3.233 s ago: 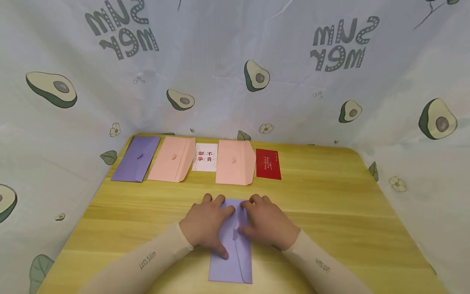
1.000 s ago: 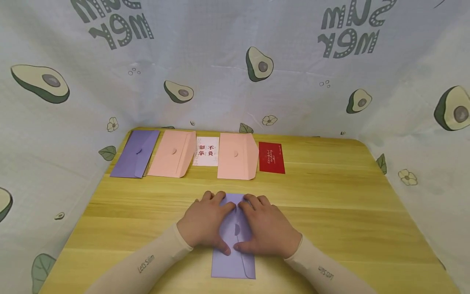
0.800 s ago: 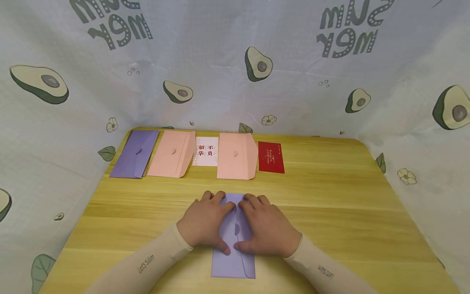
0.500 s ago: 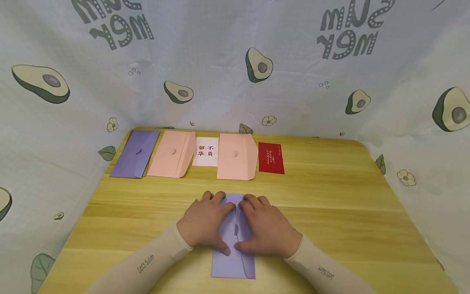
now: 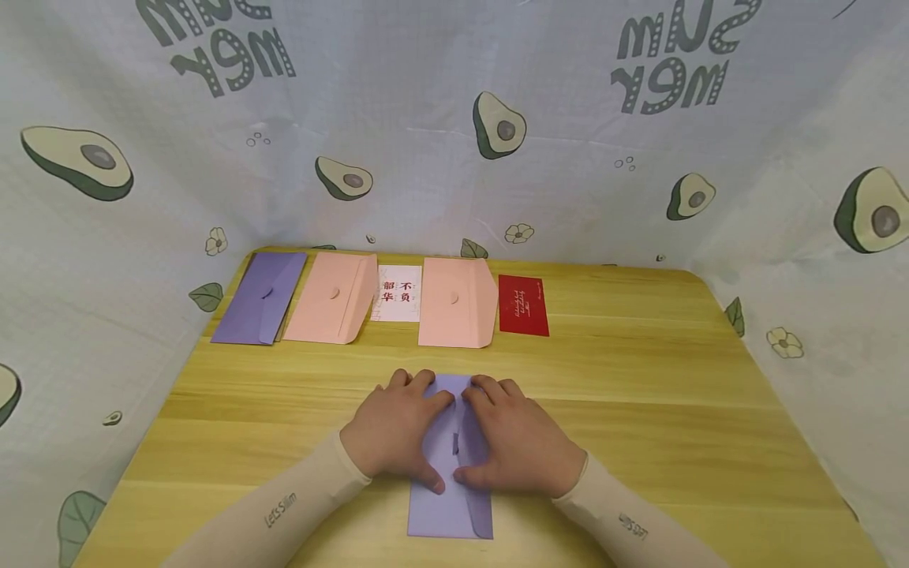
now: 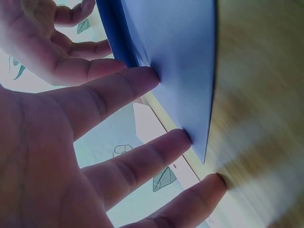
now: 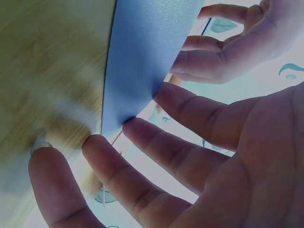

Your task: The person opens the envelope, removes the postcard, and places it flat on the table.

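Note:
A lavender envelope lies upright on the wooden table in the head view, its flap along the right side and a small tab at mid-length. My left hand rests on its left half, fingers spread, thumb low on the paper. On the right side, my right hand touches the flap with fingertips and thumb. Both wrist views show fingertips against the envelope near its far end, some reaching the table. Neither hand plainly pinches anything.
Along the table's back edge lie a darker purple envelope, a pink envelope, a white card with red characters, another pink envelope and a red card. An avocado-print curtain surrounds the wooden table.
My right thumb has come down from the tab to below it since the oldest frame. Over the last second the tab looks narrower and the flap darker; both hands stay nearly still.

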`<state>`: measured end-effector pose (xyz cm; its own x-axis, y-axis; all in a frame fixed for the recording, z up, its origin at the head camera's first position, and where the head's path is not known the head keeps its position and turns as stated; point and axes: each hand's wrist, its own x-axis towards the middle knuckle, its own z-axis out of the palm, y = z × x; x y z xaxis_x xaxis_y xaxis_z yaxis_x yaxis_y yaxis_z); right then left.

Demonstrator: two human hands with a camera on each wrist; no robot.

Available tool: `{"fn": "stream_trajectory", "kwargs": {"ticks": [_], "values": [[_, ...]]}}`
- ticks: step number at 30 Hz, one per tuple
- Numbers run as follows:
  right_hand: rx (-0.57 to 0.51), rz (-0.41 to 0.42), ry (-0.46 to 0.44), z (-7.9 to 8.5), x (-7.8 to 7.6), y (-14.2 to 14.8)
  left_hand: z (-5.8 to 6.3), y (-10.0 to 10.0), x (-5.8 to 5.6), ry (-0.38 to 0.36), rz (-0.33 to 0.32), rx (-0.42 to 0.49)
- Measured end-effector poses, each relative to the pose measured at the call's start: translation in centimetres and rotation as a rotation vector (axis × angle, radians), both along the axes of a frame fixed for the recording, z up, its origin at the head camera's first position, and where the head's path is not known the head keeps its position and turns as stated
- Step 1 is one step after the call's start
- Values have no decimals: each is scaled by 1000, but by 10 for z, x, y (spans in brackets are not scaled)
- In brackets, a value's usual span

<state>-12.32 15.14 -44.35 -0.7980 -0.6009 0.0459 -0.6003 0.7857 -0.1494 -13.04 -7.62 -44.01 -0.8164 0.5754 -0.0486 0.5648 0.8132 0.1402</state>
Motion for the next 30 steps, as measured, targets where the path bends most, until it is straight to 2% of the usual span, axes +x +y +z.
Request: {"fn": "stream_trajectory", "kwargs": {"ticks": [15, 30], "values": [[-3, -8, -66, 4, -1, 7, 0, 0, 0, -2, 0, -4], [-53, 50, -88, 8, -4, 30, 1, 0, -1, -26, 5, 0]]}}
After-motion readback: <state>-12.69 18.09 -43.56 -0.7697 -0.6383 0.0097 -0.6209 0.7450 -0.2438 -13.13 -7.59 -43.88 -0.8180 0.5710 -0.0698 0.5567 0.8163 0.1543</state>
